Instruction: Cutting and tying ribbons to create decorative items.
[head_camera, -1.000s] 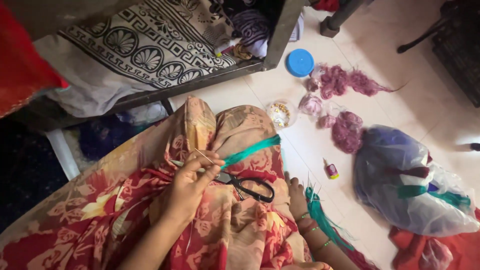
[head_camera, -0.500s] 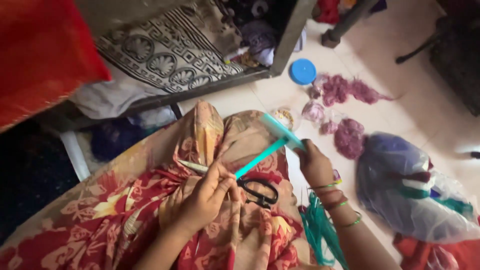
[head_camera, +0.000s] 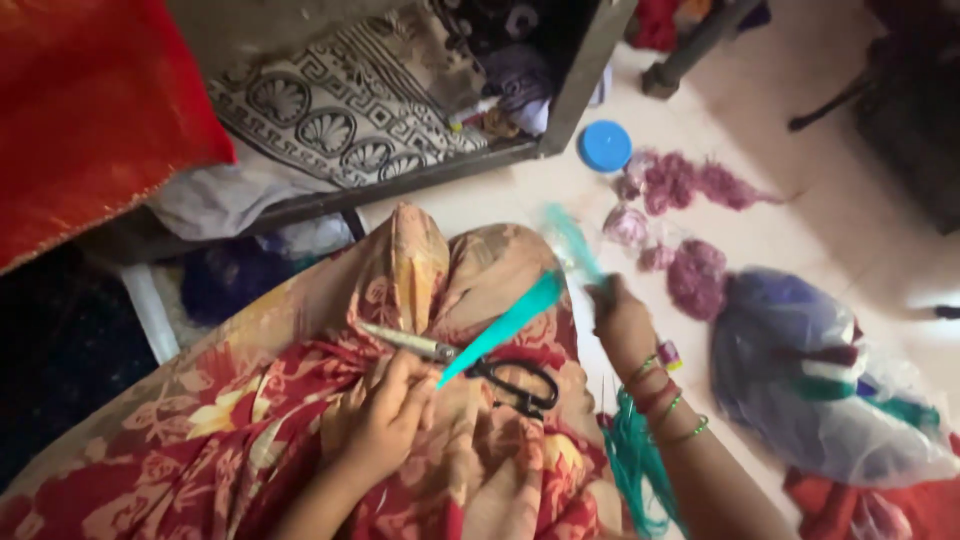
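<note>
- Left hand (head_camera: 385, 425), lower centre of the frame, grip closed on the teal strand (head_camera: 505, 325).
- Right hand (head_camera: 622, 320), centre right, pinches its far end, blurred.
- Black-handled scissors (head_camera: 500, 378) lie on the lap beneath.

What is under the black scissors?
The black scissors lie on red and orange flowered cloth draped over the person's lap. A teal strip crosses above their blades. The cloth hides whatever is beneath it.
</note>
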